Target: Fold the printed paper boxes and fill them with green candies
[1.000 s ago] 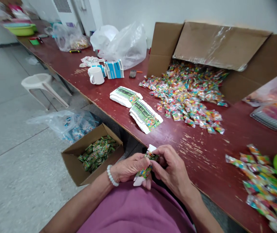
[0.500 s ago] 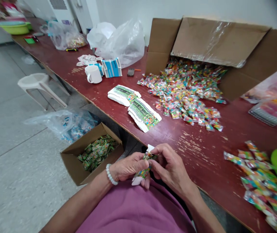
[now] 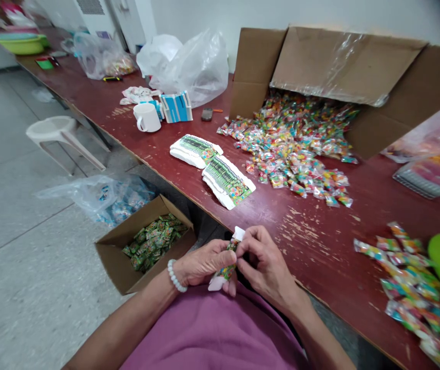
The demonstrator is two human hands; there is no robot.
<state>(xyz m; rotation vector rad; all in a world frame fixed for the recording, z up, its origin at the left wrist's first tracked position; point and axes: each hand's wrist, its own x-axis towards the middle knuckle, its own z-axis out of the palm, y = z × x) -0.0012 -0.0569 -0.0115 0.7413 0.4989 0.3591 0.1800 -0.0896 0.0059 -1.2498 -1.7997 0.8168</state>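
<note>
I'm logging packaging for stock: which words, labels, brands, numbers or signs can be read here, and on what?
None can be read.
Held carton: blurred, partly covered.
Green-printed stacks: too small.
Green packets: too small, blurred.
Blue-and-white stack: no legible text.

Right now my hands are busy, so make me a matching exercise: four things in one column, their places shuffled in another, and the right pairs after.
Things
1. Printed carton
2. White mug
3. Beaded bracelet
4. White stool

Places
A. Standing on the floor
B. Around the left wrist
C. On the red table
D. Between the left hand and the right hand

Right pairs: 1-D, 2-C, 3-B, 4-A
</note>
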